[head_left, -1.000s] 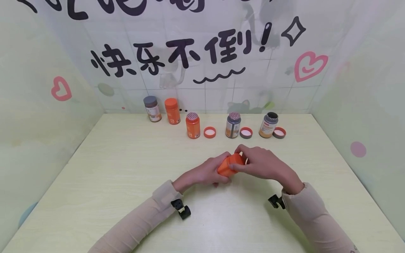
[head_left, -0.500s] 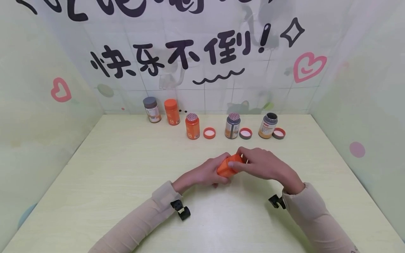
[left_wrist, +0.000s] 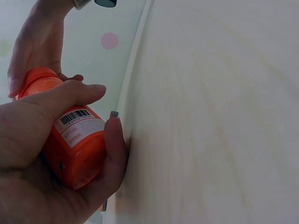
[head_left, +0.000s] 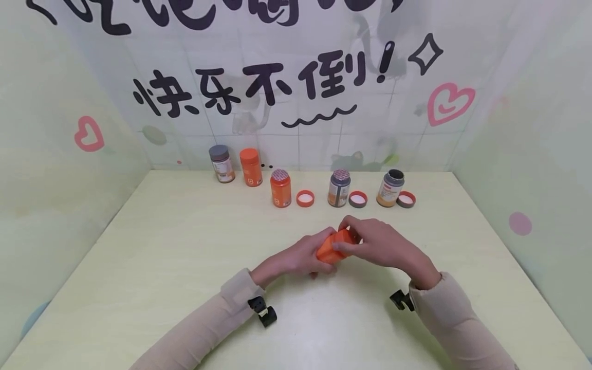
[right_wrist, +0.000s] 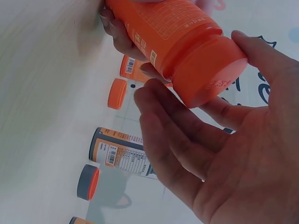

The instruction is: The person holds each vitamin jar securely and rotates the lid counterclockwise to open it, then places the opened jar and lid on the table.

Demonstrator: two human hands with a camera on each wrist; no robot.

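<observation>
An orange bottle (left_wrist: 79,140) with a barcode label is held tilted above the table by both hands. My left hand (head_left: 305,254) wraps its fingers and thumb around the body. My right hand (head_left: 381,241) has its thumb and fingers around the orange cap (right_wrist: 210,70) at the other end. In the right wrist view the cap sits on the bottle, thumb on one side and fingers on the other, with the palm apart from the cap's top. The bottle's base faces the left palm in the left wrist view.
Toward the back wall stand a capped grey bottle (head_left: 222,164), a capped orange bottle (head_left: 251,168), an uncapped orange bottle (head_left: 281,190) with a seal, a sealed grey bottle (head_left: 339,190) and an open-mouthed grey bottle (head_left: 390,189). Loose caps (head_left: 305,198) lie beside the uncapped ones.
My right fingers have shifted a little around the cap, while the left hand keeps its grip on the bottle. The head view has tilted slightly, so everything sits a bit lower.
</observation>
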